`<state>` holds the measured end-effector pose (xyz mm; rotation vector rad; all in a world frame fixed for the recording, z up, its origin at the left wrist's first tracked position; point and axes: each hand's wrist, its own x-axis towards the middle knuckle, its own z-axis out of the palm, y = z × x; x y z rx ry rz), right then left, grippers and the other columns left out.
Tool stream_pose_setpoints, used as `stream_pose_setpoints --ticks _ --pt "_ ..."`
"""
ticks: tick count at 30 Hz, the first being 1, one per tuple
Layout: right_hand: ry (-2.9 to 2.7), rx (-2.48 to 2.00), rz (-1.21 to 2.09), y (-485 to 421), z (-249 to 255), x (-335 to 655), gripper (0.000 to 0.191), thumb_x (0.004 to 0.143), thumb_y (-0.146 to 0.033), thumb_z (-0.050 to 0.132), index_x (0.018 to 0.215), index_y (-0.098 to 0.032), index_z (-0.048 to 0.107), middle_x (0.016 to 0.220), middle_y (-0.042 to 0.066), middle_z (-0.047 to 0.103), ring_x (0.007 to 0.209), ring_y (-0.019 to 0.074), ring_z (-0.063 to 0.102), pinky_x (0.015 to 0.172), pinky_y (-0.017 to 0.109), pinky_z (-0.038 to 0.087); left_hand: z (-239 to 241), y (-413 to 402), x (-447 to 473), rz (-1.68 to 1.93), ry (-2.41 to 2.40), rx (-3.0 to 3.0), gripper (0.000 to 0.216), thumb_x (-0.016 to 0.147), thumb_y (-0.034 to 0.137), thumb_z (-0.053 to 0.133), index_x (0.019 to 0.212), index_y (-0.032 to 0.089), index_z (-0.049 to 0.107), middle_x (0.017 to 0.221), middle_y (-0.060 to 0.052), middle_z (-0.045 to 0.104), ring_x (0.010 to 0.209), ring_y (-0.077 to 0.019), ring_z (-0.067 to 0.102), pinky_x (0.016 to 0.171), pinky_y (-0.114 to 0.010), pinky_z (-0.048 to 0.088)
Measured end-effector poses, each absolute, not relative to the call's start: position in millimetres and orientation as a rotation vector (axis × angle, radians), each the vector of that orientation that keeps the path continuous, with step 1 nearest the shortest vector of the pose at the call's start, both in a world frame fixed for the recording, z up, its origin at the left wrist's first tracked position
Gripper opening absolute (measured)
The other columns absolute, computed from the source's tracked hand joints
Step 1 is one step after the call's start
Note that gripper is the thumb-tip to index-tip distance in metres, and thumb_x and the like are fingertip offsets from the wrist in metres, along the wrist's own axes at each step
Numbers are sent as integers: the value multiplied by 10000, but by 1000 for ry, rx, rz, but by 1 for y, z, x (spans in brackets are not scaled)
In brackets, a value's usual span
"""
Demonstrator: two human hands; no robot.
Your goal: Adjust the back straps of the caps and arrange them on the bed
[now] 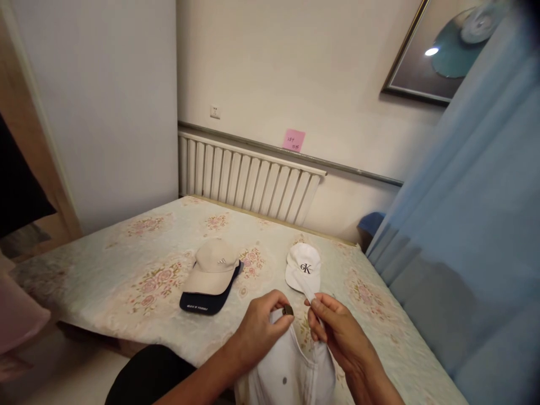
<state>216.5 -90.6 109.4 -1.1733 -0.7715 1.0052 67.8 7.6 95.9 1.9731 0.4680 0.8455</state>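
Observation:
A white cap is held up at the bottom centre, its back opening facing me. My left hand pinches the dark metal buckle at one side of the opening. Between the thumb and fingers of my right hand is the loose white strap, its end pointing up and left. Beyond it on the bed lies another white cap with black letters. To the left, a beige cap rests on top of a navy cap.
The bed has a floral cover. Behind it are a white radiator and a pink note on the wall. A blue curtain hangs along the right side. Pink and dark cloth shows at the left edge.

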Motion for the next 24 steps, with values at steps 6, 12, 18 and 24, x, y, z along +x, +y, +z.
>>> stream_pose_setpoints --ticks 6,12,18,24 --pt "-788 -1163 990 -96 128 219 240 664 -314 765 771 -141 637 685 28 647 575 99 544 572 223 396 86 24 58 788 359 1640 130 771 253 609 872 176 584 768 10 574 732 -126 504 694 -239 373" --pt "-833 -1144 1025 -93 131 212 262 722 -371 714 812 -146 614 514 -47 526 396 34 342 429 197 224 81 34 52 765 262 1370 203 770 311 652 893 169 574 810 -13 632 769 -127 546 739 -244 384" --pt "-843 -1192 1135 -89 126 204 315 748 -445 658 675 -150 573 361 -92 370 340 36 211 381 212 152 77 34 50 767 187 1253 202 759 294 665 893 164 590 810 -18 657 733 -118 552 727 -240 385" --pt "-827 -1226 1224 -86 126 194 301 718 -431 657 621 -164 557 343 -99 348 321 33 178 357 205 164 74 34 52 755 159 1225 225 743 324 681 866 156 595 737 -1 629 698 -116 536 686 -232 374"
